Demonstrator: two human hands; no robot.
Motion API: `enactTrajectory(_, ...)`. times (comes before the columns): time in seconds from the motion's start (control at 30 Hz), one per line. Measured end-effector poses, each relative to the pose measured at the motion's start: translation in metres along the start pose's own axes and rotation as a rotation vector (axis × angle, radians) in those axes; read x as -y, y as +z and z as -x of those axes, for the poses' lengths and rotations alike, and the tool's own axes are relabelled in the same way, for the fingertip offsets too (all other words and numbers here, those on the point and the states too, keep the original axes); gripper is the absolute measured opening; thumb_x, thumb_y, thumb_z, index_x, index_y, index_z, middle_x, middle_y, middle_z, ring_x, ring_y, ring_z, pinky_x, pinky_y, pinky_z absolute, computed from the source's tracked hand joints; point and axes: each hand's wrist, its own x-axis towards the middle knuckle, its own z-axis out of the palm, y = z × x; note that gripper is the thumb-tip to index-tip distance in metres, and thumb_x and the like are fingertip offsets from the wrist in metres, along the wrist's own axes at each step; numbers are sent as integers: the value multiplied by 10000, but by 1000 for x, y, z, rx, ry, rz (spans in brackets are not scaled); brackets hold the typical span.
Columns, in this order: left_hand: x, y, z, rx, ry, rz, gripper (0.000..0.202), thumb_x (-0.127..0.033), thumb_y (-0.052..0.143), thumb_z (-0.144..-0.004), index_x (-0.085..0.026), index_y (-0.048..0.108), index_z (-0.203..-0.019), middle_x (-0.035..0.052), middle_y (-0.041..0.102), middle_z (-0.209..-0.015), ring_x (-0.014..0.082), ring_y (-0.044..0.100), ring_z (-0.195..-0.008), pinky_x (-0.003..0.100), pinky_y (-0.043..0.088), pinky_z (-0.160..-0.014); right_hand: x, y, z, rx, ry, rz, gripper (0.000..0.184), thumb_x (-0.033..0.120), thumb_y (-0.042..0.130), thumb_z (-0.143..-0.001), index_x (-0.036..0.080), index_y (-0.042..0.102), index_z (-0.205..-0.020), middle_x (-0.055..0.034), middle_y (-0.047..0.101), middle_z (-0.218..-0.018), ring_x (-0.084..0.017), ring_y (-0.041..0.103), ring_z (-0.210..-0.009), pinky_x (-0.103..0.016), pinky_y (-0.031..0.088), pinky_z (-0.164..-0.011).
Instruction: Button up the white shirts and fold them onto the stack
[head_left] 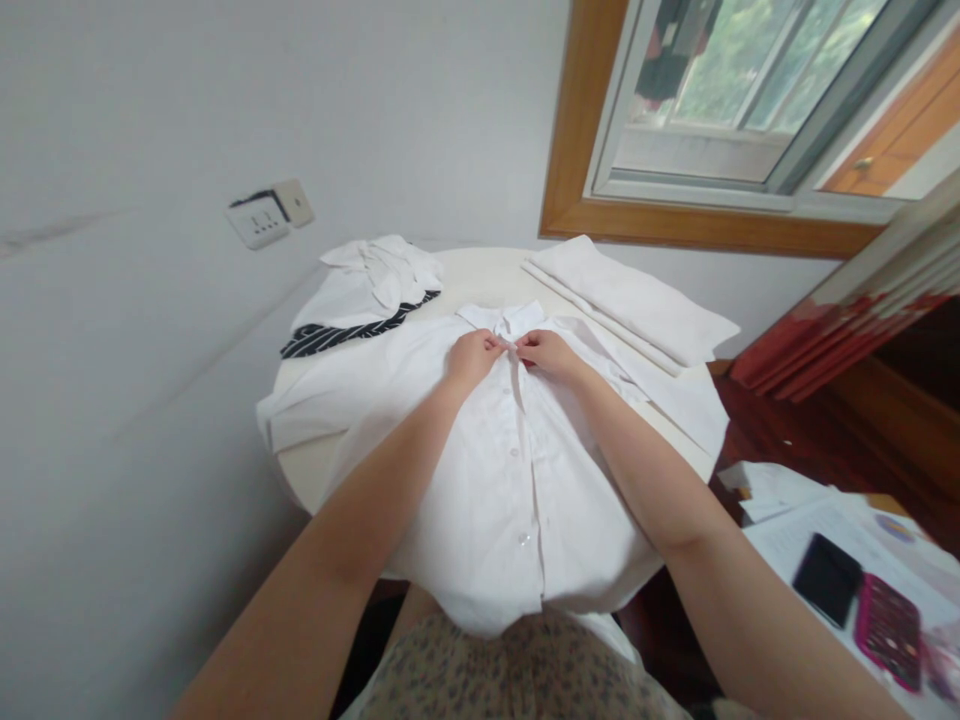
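A white button-up shirt [480, 470] lies face up on a small round white table [307, 470], its hem hanging over the near edge. My left hand [472, 358] and my right hand [546, 355] meet just below the collar [501, 318]. Both are closed in a pinch on the shirt's front placket near the top button. Several buttons lower down the placket appear fastened.
A crumpled white garment [375, 280] and a black-and-white striped cloth [330, 338] lie at the table's back left. A folded white garment [637, 305] sits at the back right. At the right, a black phone [827, 578] and a pink case [889, 632] rest on papers.
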Motion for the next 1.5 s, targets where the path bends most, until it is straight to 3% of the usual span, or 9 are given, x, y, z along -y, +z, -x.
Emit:
enactTrajectory(0.27,-3,-2,-3,66,-37,-34,214,-361,590,-904,-200,724,-859,45,755,-912,176,644,-837,260,397,-683,1,4,2,-64,-51,148,117,216,582,-730,147,676,-722,39,541,-530,-93,477,-516,-210,324,-520)
enactTrajectory(0.4,-4,1,-2,61,-7,-110,237,-365,535,-928,-216,719,-939,49,747,-971,189,640,-865,269,403,-693,2,7,3,-111,-75,84,162,275,578,-724,149,671,-765,43,542,-543,-100,471,-519,-217,331,-531)
enactTrajectory(0.57,1,5,-3,14,85,-210,267,-329,487,-939,-215,728,-961,76,727,-1012,221,621,-947,309,425,-824,3,12,5,-138,-96,52,218,302,573,-721,136,688,-803,39,533,-542,-106,453,-524,-225,333,-538)
enactTrajectory(0.87,6,11,-9,-9,19,-239,338,-413,490,-935,-218,766,-938,96,703,-1023,250,581,-1013,372,410,-954,3,14,5,-144,-130,151,276,283,572,-748,116,757,-866,9,601,-617,-107,470,-577,-225,341,-568)
enactTrajectory(1.07,6,12,-9,-12,7,-218,389,-445,472,-931,-218,783,-879,110,692,-1019,267,558,-1066,405,382,-1000,3,14,7,-90,-106,120,258,273,573,-773,122,745,-891,10,606,-597,-105,498,-555,-211,367,-557)
enactTrajectory(1.27,6,10,-10,-6,6,-226,407,-436,455,-936,-216,774,-814,114,699,-971,266,563,-1066,393,384,-991,-2,12,1,3,-124,12,286,296,492,-870,140,732,-861,-34,702,-754,-103,592,-630,-188,436,-601)
enactTrajectory(1.5,5,8,-9,3,10,-223,385,-395,456,-934,-211,771,-811,113,701,-946,262,587,-1036,380,396,-963,6,6,1,35,-188,96,232,283,588,-825,126,751,-875,25,580,-561,-83,486,-479,-189,369,-508)
